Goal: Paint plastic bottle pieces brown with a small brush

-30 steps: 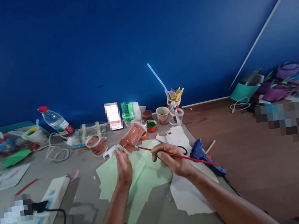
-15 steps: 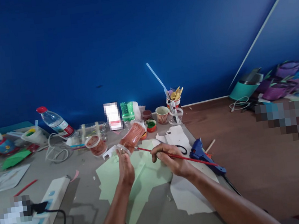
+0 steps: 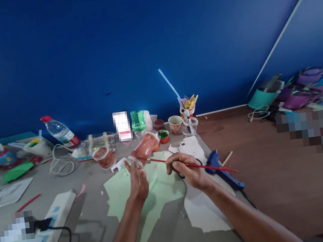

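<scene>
My left hand (image 3: 138, 180) grips the near end of a cut plastic bottle (image 3: 145, 148) coated in reddish-brown paint, holding it tilted above pale green paper (image 3: 158, 188). Between the fingers of my right hand (image 3: 186, 169) is a paintbrush (image 3: 214, 167) with a long red handle. Its tip touches or nearly touches the bottle's right side, close to the near rim. Just left of the bottle stands a tub (image 3: 104, 158) smeared with the same paint. Behind it are a small pot of green paint (image 3: 164, 136) and a stained paper cup (image 3: 175, 124).
A blue glue gun (image 3: 225, 172) lies by white paper (image 3: 208, 213) on the right. To the left are a power strip (image 3: 54, 220) with a black cord and a water bottle (image 3: 63, 133). A cup of yellow plastic forks (image 3: 190, 102) stands by the blue wall.
My left hand and the painted bottle have shifted slightly to the right. My right hand and the paintbrush have also moved a little right, with the brush tip still at the bottle.
</scene>
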